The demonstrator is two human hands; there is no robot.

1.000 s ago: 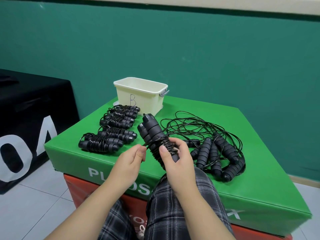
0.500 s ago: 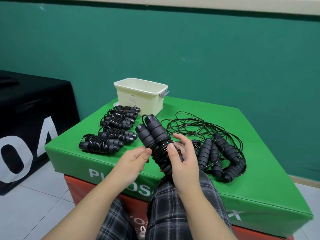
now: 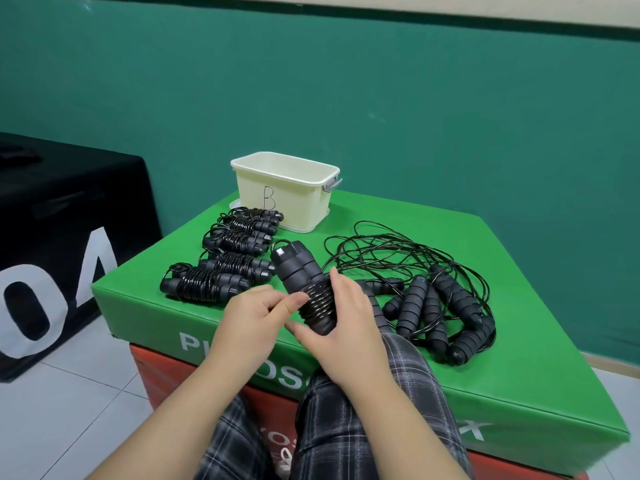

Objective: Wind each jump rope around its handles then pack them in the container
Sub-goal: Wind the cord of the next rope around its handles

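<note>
Two black foam handles held side by side make up the jump rope point(image 3: 304, 285) in the person's grasp, its cord already coiled in tight turns around their lower half. It sits just above the near edge of the green padded bench point(image 3: 519, 358), tilted with its free ends toward 11 o'clock. The right hand point(image 3: 349, 327) wraps the bundle from its 3 o'clock side, fingers curled behind the handles and the thumb lying under the lower end. The left hand point(image 3: 252, 317) closes in from 9 o'clock, its thumb tip pressed against the coils; whether it pinches the cord end cannot be told.

At 10 o'clock from the held rope lie five wound ropes point(image 3: 228, 261) in a row running toward the far edge of the bench. At 3 o'clock is a loose tangle of unwound ropes point(image 3: 436, 303), handles heaped together and cords looping outward.

At 12 o'clock, near the far edge, stands the cream container point(image 3: 287, 199), lid off, marked with a handwritten "B" and with a grey latch on its right end. Its inside is hidden from this angle.
</note>
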